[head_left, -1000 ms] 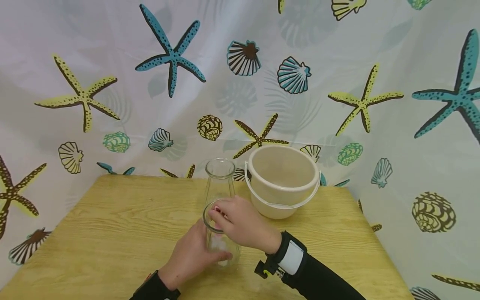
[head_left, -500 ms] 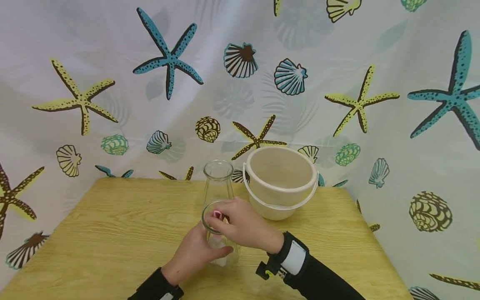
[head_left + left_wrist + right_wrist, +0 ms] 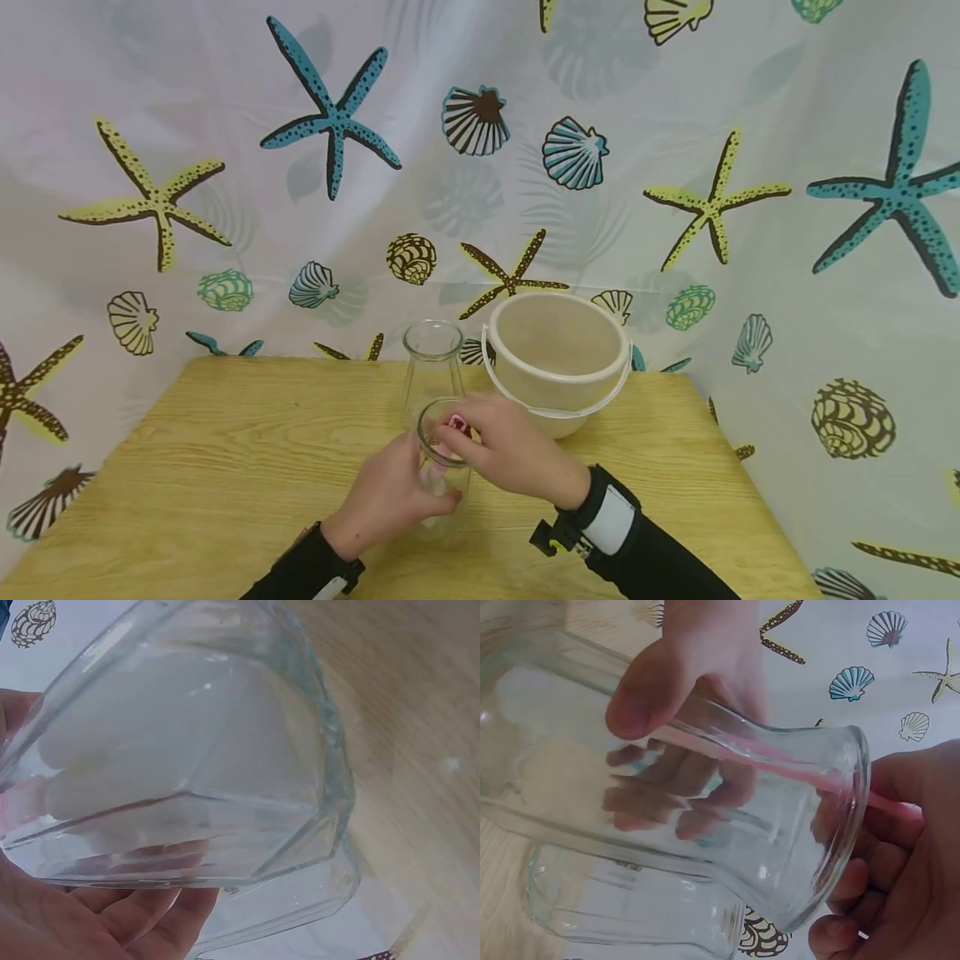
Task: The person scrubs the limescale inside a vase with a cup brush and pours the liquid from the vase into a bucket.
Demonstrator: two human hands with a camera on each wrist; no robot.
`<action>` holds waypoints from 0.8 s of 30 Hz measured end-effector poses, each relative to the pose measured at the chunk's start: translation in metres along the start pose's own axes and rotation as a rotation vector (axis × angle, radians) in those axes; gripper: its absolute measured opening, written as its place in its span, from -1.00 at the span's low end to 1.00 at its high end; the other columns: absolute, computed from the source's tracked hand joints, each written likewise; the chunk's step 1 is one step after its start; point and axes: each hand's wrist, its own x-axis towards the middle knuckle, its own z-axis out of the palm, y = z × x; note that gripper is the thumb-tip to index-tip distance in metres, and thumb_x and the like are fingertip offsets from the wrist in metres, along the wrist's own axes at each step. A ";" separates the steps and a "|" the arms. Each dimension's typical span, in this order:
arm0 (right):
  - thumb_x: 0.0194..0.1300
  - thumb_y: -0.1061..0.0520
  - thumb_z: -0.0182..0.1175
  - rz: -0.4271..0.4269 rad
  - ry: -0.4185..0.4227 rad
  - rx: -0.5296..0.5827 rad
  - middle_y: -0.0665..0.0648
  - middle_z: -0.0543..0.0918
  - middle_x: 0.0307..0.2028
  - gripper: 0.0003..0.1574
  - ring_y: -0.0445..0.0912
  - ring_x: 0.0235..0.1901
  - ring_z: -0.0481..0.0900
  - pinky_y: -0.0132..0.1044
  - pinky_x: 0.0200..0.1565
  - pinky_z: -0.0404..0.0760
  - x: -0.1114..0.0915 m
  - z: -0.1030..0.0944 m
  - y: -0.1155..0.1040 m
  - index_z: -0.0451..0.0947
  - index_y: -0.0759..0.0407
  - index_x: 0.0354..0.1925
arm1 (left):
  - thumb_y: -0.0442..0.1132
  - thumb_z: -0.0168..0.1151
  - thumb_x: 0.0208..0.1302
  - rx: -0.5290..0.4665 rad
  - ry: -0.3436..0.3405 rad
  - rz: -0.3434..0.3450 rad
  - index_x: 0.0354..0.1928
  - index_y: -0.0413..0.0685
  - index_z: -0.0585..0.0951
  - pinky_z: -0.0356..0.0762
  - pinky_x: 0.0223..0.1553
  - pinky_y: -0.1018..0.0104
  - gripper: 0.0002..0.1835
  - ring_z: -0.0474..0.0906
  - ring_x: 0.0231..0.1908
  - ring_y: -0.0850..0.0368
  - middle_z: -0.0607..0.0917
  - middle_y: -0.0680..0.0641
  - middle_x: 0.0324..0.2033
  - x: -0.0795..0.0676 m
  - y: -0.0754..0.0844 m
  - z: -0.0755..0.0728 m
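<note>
My left hand (image 3: pixel 390 504) grips a clear glass vase (image 3: pixel 452 477) round its body, fingers on the far side and thumb across the front. The vase leans with its mouth to the right. In my right hand (image 3: pixel 513 450), at the mouth, is the pink handle (image 3: pixel 459 423) of a bottle brush, its looped end showing above my fingers. The pink stem (image 3: pixel 802 772) runs down inside the neck in the right wrist view. Through the glass in the left wrist view, a broad white brush head (image 3: pixel 180 727) fills much of the vase's lower part.
A second clear glass vase (image 3: pixel 433 379) stands just behind the held one. To its right is a cream bucket (image 3: pixel 558 367) with its white handle hanging down in front. The wooden table (image 3: pixel 247 450) ends at a hanging cloth (image 3: pixel 465 200) printed with starfish and shells.
The held vase has tipped, its mouth moving right. My right hand has shifted slightly right along with the brush handle. Both hands keep their hold.
</note>
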 end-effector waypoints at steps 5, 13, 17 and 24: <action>0.40 0.14 0.09 0.044 0.014 0.055 -0.18 0.48 -0.54 -0.82 -0.32 -0.55 0.36 -0.41 -0.53 0.38 -0.007 -0.003 0.002 0.56 0.02 -0.37 | 0.26 0.43 -0.32 0.136 0.057 0.104 0.12 0.28 0.37 0.39 -0.53 0.39 -0.16 0.36 -0.46 0.34 0.52 0.29 -0.32 0.006 0.001 0.002; 0.47 0.10 -0.01 0.063 0.068 0.112 -0.10 0.42 -0.60 -0.73 -0.31 -0.59 0.33 -0.44 -0.59 0.35 -0.016 -0.008 0.005 0.54 0.06 -0.38 | 0.27 0.42 -0.31 0.159 0.069 0.198 0.16 0.20 0.39 0.50 -0.37 0.27 -0.13 0.41 -0.29 0.33 0.55 0.24 -0.22 0.014 0.000 0.009; 0.47 0.13 -0.03 0.064 0.097 0.121 -0.06 0.42 -0.63 -0.70 -0.32 -0.62 0.31 -0.45 -0.62 0.34 -0.021 -0.011 0.008 0.56 0.13 -0.37 | 0.26 0.41 -0.29 0.143 0.071 0.217 0.17 0.16 0.39 0.50 -0.37 0.25 -0.13 0.40 -0.30 0.31 0.55 0.23 -0.24 0.016 0.000 0.011; 0.45 0.17 -0.02 0.110 0.161 0.194 -0.02 0.49 -0.65 -0.73 -0.28 -0.65 0.35 -0.41 -0.67 0.35 -0.028 -0.021 0.009 0.57 0.09 -0.36 | 0.24 0.43 -0.36 0.139 0.101 0.212 -0.01 0.19 0.43 0.42 -0.44 0.30 -0.24 0.33 -0.39 0.30 0.48 0.25 -0.36 0.020 0.003 0.014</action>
